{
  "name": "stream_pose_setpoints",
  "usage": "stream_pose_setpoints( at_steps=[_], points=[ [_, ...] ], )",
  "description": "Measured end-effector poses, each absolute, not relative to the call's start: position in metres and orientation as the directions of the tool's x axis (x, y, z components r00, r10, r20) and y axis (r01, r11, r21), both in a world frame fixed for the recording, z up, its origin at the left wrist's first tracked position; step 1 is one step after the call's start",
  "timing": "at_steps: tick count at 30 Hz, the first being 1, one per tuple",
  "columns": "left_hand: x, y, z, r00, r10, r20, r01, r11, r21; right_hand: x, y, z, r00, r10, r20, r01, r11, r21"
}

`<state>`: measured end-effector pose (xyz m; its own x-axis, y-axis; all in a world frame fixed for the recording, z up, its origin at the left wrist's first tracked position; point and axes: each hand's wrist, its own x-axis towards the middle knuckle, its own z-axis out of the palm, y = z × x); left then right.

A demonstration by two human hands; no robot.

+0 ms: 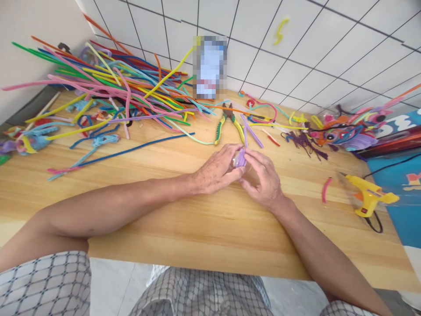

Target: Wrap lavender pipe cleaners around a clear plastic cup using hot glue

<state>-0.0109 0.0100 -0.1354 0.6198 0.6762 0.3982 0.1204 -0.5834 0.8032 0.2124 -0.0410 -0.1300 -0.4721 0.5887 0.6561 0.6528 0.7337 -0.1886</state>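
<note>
Between my two hands is a small bundle of purple pipe cleaner (241,159), with one end standing up above my fingers. My left hand (221,169) is closed on its left side, thumb along the lower edge. Fingertips of my right hand (263,177) pinch the bundle from the right. Something pale and shiny shows at the bundle's left side; I cannot make out what it is. Just beyond lie green-and-yellow pliers (229,123) with spread handles, and a loose purple pipe cleaner piece (253,131) beside them.
A big heap of coloured pipe cleaners (131,87) covers the back left. A blurred phone (209,66) leans on the tiled wall. Finished-looking colourful figures (348,129) lie at the right, near a yellow glue gun (370,193) with a black cord. A pink piece (326,189) lies beside it.
</note>
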Motion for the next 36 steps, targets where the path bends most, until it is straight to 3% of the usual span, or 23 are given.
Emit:
stream_pose_setpoints(
  at_steps=[17,22,26,30,33,35,36],
  points=[
    [-0.013,0.01,-0.135,0.624,0.686,0.373,0.18,-0.591,0.786,0.211,-0.041,-0.136,-0.446,0.649,0.616,0.675,0.696,-0.245],
    [-0.016,0.006,-0.135,0.605,0.729,0.32,0.213,-0.535,0.818,0.212,-0.046,-0.115,-0.422,0.713,0.56,0.693,0.652,-0.307],
    [-0.016,0.009,-0.141,0.59,0.757,0.281,0.247,-0.501,0.83,0.241,-0.055,-0.084,-0.199,0.803,0.562,0.794,0.468,-0.387],
    [-0.014,0.007,-0.141,0.573,0.776,0.265,0.263,-0.48,0.837,0.313,-0.096,-0.082,0.201,0.78,0.592,0.835,0.18,-0.521],
    [-0.012,0.005,-0.14,0.565,0.786,0.251,0.267,-0.462,0.846,0.383,-0.135,-0.105,0.569,0.518,0.639,0.77,-0.062,-0.635],
    [-0.011,0.005,-0.141,0.569,0.784,0.248,0.262,-0.459,0.849,0.423,-0.154,-0.123,0.703,0.325,0.632,0.71,-0.271,-0.65],
    [-0.011,0.005,-0.141,0.571,0.783,0.247,0.261,-0.458,0.849,0.439,-0.16,-0.13,0.728,0.321,0.606,0.685,-0.382,-0.62]
  ],
)
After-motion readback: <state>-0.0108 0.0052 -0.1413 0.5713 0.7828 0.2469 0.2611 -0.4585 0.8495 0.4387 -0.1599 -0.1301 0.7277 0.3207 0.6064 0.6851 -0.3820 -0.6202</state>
